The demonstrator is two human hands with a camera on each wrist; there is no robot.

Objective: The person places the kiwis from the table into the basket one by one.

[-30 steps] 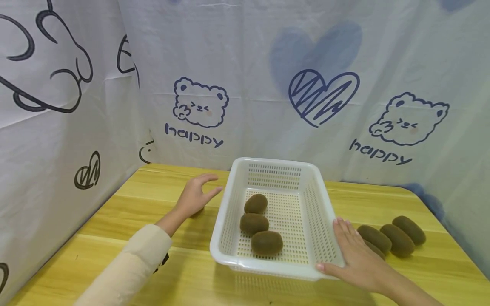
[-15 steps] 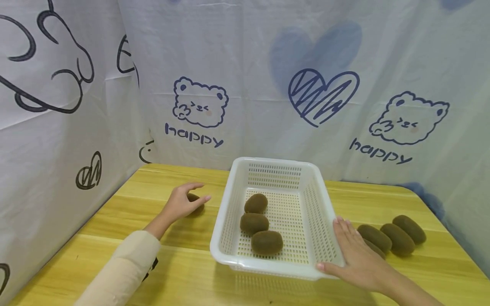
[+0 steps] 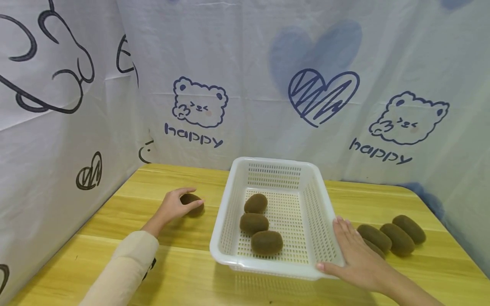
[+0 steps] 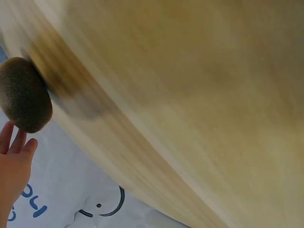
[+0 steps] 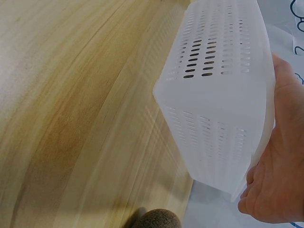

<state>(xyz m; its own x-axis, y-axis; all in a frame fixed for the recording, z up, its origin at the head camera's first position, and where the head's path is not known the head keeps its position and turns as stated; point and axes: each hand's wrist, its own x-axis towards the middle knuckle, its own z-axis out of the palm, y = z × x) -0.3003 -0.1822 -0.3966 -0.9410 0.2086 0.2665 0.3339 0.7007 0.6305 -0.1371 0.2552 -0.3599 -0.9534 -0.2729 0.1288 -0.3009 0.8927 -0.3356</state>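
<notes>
At the left of the table, my left hand has its thumb and fingers curved round the sides of a brown kiwi. In the left wrist view, its fingertips meet the end of that kiwi. A white perforated plastic basket stands in the middle, with three kiwis along the left of its floor. My right hand rests on the basket's near right corner, fingers straight along the right rim and thumb on the front rim. The right wrist view has this hand against the rim.
Right of the basket lie several more kiwis, one partly hidden behind my right hand. The wooden table ends at a white printed cloth at the back and left.
My left hand has moved left and slightly nearer, and its thumb and fingers have come round the kiwi on the table. The right hand and the basket have not moved.
</notes>
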